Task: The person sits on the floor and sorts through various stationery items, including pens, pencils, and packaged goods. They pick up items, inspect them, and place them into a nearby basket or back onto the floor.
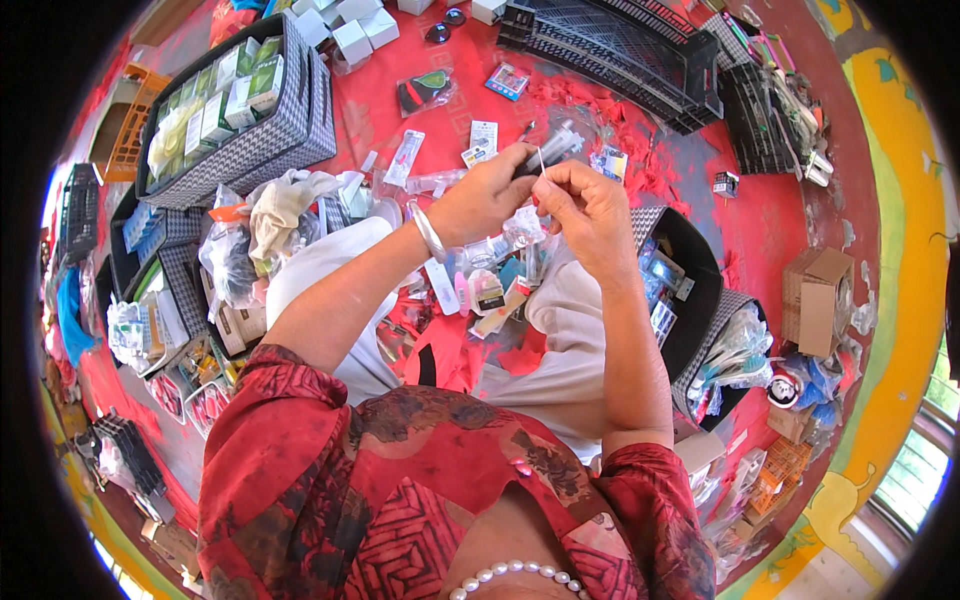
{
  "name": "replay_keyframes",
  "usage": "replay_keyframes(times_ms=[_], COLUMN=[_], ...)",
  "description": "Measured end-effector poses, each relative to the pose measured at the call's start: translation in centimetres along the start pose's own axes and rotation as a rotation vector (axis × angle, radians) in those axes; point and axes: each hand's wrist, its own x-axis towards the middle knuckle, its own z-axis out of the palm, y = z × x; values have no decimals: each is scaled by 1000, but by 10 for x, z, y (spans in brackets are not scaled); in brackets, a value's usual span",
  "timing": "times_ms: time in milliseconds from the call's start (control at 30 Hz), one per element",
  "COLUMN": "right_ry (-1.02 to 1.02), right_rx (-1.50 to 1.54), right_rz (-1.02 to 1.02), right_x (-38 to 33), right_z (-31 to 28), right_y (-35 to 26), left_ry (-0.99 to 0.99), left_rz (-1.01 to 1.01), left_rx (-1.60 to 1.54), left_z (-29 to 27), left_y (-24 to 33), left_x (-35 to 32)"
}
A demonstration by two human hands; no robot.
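Pearl necklace (510, 572) and a red patterned blouse (400, 500) fill the bottom of the view, closest to the camera; pale trousers over both knees beyond that. Person sits on a red floor (790, 215) amid scattered small goods. Both forearms reach forward and meet above the lap. Left hand (482, 195), silver bangle (428, 232) at the wrist, is closed around a small dark item in clear wrapping (548, 152), held up over the clutter. Right hand (588, 205) sits just beside it, thumb and forefinger pinched on a thin white strip (541, 160) standing up at the item's end; the two hands almost touch. Under the hands, a loose heap of clear packets and little carded items (490, 285) lies across the lap. Left of the knees: crumpled cream cloth (283, 205) and a checked fabric bin of boxed goods (250, 110). Far side: black plastic crate (620, 50). To the right, a dark checked bin (690, 280) with packets, then a brown cardboard box (818, 298).
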Motion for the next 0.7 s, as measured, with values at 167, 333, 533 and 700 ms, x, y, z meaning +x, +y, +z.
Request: replay_keyframes(times_ms=[167, 333, 533, 700], right_ry=[85, -53, -116, -197], right_rx=[-168, -125, 498, 944], right_rz=[-76, -136, 330, 202], right_x=[0, 0, 7, 12], right_z=[17, 17, -10, -17], right_y=[1, 2, 10, 18], left_ry=[54, 94, -58, -74], left_rz=[182, 205, -284, -336], left_rx=[464, 299, -819, -1136], left_z=[3, -8, -29, -25], left_y=[-13, -6, 16, 20], left_x=[-4, 1, -2, -3])
